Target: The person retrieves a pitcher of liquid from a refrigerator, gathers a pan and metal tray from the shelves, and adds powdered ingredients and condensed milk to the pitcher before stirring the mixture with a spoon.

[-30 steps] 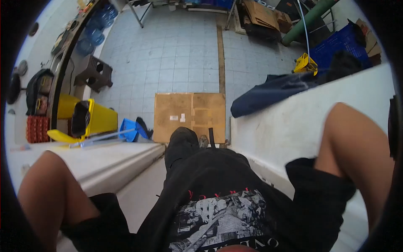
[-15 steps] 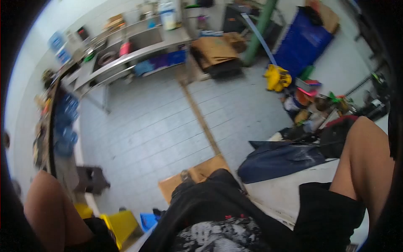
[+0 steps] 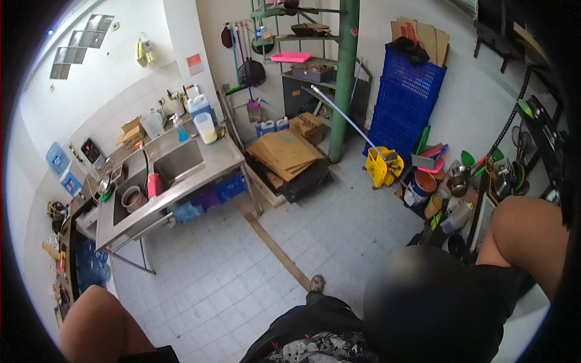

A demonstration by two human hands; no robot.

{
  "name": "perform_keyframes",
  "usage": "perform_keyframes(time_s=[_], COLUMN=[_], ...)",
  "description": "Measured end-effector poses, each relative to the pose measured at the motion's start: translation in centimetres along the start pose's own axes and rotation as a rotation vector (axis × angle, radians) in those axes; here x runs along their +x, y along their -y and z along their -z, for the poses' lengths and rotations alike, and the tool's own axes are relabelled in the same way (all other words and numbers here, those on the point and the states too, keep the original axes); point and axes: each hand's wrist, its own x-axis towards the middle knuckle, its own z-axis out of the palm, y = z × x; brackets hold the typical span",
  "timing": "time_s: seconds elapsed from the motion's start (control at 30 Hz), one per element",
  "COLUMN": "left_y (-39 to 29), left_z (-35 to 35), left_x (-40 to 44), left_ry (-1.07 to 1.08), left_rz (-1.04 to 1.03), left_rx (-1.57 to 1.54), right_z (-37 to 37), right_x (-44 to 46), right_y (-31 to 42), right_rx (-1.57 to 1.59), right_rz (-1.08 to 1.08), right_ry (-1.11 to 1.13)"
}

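Beyond our bent left arm [image 3: 100, 323], under the dark-edged worktop [image 3: 71, 248], clear blue plastic water bottles [image 3: 91, 261] overlap, too closely to count. Near our right arm [image 3: 526, 242] is one black round container [image 3: 454, 245]. We judge the bottles smooth, light if empty, best gripped at the neck; the container stiff, best taken by its rim. Both hands lie out of view; their openness and any hold we cannot tell.

wide open over the tiled floor [image 3: 206, 272] between sink counter [image 3: 219, 151] and yellow mop bucket [image 3: 383, 168], blocked farther back by flattened cardboard [image 3: 284, 152] and green post [image 3: 346, 72], crossed before the post by slanting mop handle [image 3: 358, 132]
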Motion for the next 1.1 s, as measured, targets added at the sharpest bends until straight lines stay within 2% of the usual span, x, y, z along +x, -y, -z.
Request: perform_keyframes(time_s=[0.2, 0.3, 0.4, 0.5, 0.63, 0.9, 1.03, 1.1], left_y=[13.0, 18.5, 24.6, 30.9, 40.5, 62.8, 71.3, 74.3], left_z=[-5.0, -6.7, -8.2, -9.3, -9.7, -11.2, -13.1, -14.4], left_x=[-5.9, -9.9, -13.7, -18.5, -25.4, -36.3, -39.9, -41.9], left_ry=[0.027, 0.008, 0.025, 0.018, -0.012, -0.178, -0.283, -0.374], left_rz=[-0.039, -0.047, -0.001, 0.010, -0.038, -0.044, -0.040, -0.018], left_rx=[0.019, 0.035, 0.063, 0.052, -0.013, -0.145, -0.173, -0.169], right_z=[3.3, 5.8, 8.4, 10.7, 13.6, 22.9, 29.0, 32.8], right_x=[11.4, 18.7, 26.3, 35.3, 47.2, 70.0, 80.0, 84.9], right_y=[-12.5, -17.2, -21.3, -24.1, -26.0, -24.6, -25.4, -28.2], right_rx=[0.066, 0.057, 0.031, -0.018, -0.132, -0.420, -0.458, -0.404], right_rz=[-0.116, -0.111, -0.010, 0.167, 0.503, 1.158, 1.355, 1.363], right_ry=[0.060, 0.118, 0.141, 0.107, 0.010, -0.186, -0.282, -0.357])
